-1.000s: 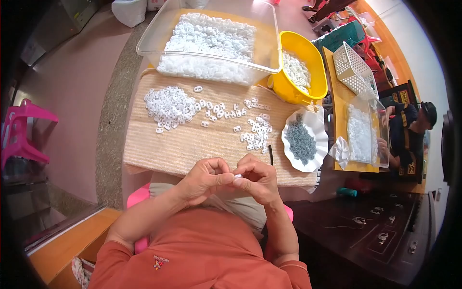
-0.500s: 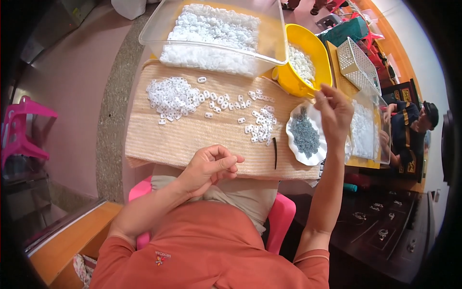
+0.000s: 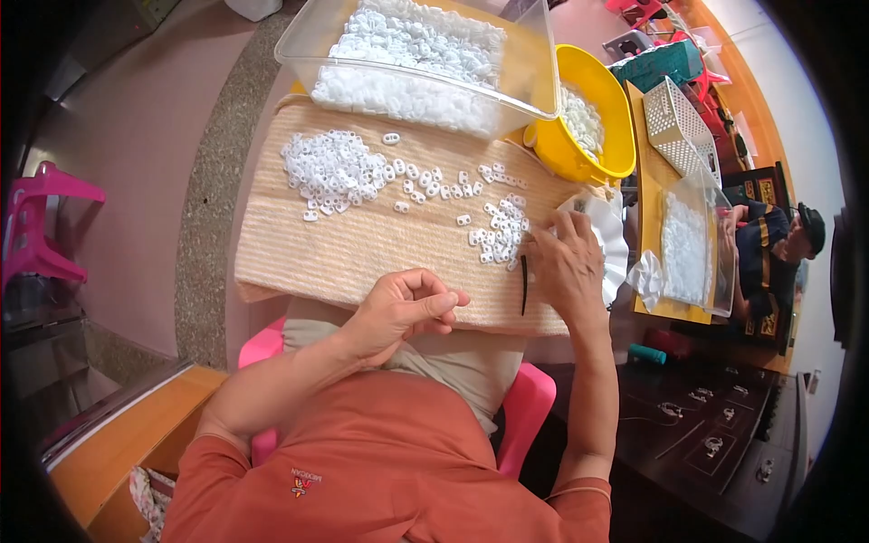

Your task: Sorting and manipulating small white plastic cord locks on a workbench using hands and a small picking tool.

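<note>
My left hand [image 3: 412, 312] hovers over the table's near edge, thumb and forefinger pinched together. Whatever it may hold is too small to make out. My right hand [image 3: 572, 267] reaches down at the right edge of a small pile of white two-holed plastic pieces [image 3: 500, 233], its fingers bent and a little apart. Just left of this wrist lies a thin black stick [image 3: 524, 285]. Behind the right hand, a white scalloped dish [image 3: 614, 231] shows only its rim; its grey contents are covered. A larger heap of white pieces [image 3: 333, 170] lies at the left, with loose ones strung between.
A clear plastic tub [image 3: 534, 81] full of white pieces stands at the back. Beside it is a yellow basin [image 3: 620, 136]. Further right are a white perforated basket [image 3: 674, 127], another clear bin [image 3: 720, 244] and a person [image 3: 769, 244]. A striped cloth [image 3: 362, 249] covers the table.
My right hand has come down from beside the yellow basin, over the dish, to the small pile's edge, and its fingers have loosened. My left hand stays pinched. The view has shifted slightly.
</note>
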### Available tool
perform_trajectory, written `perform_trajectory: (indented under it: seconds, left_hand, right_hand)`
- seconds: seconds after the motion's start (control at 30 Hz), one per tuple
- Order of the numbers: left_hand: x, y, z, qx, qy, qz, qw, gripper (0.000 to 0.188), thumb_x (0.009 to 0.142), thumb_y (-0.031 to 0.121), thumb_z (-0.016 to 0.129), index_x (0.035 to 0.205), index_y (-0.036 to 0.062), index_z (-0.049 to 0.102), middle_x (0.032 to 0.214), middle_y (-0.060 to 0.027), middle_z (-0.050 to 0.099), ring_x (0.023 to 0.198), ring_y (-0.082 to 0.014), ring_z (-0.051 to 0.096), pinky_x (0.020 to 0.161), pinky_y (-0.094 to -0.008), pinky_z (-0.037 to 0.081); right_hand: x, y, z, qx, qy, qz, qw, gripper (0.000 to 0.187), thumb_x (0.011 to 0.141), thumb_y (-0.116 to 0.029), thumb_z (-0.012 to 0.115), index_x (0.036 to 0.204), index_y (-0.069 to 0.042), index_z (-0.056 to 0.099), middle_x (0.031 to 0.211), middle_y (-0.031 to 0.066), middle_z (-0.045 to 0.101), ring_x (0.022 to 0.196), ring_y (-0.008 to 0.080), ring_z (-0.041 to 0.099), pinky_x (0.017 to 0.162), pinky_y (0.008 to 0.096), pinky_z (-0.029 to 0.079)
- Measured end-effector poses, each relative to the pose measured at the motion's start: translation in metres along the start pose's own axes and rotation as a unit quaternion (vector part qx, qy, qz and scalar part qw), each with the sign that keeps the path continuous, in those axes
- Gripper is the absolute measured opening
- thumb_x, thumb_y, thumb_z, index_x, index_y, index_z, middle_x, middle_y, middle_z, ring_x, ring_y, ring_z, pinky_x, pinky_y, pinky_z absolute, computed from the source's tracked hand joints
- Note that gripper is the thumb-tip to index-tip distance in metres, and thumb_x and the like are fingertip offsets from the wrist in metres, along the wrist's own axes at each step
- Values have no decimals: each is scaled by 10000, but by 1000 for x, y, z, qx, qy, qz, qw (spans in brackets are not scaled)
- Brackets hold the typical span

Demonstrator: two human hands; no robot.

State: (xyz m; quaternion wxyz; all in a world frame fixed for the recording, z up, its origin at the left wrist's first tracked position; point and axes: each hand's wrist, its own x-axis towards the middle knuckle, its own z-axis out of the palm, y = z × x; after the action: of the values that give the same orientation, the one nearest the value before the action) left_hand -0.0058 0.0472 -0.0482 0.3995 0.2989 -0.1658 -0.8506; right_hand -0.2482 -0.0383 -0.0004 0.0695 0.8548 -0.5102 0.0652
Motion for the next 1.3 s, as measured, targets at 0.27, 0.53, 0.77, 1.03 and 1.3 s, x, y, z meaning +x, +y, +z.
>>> perform_trajectory:
  seconds: [0.27,0.53,0.77,1.03,1.3]
  left_hand:
    - [0,-1,-1,8,5,8,1000,77,883,90,663,900,41,606,1055,-139,637,763,-103,628,701,-246,550]
    - [-2,-4,5,93,22,55,994,75,870,59,667,888,21,605,1058,-138,645,759,-76,605,695,-220,528]
    - [-3,5,22,405,29,176,897,71,850,51,671,882,8,625,1013,-114,656,800,-111,619,682,-229,505]
    - [88,25,48,697,19,403,593,119,808,139,640,886,49,643,848,-135,624,871,-319,589,758,-406,491]
    - [148,14,61,797,13,414,440,157,779,178,671,924,118,682,1019,-98,586,1032,-297,505,913,-421,412]
  right_hand:
    - [5,-2,4,-29,-23,-59,998,156,673,-150,590,739,-20,645,902,120,568,1001,312,513,939,401,410]
    - [-28,-17,-7,162,87,-6,983,176,732,96,620,877,5,580,896,139,606,833,337,579,762,385,479]
    - [-82,-25,20,497,154,139,843,86,873,45,615,957,35,605,869,55,620,708,54,526,622,184,410]
    - [-101,-31,42,614,153,216,744,137,891,28,600,1022,63,620,886,101,641,824,162,650,734,254,518]
    - [-109,-27,57,546,174,144,807,149,878,76,582,1021,63,622,914,125,618,781,176,636,729,277,535]
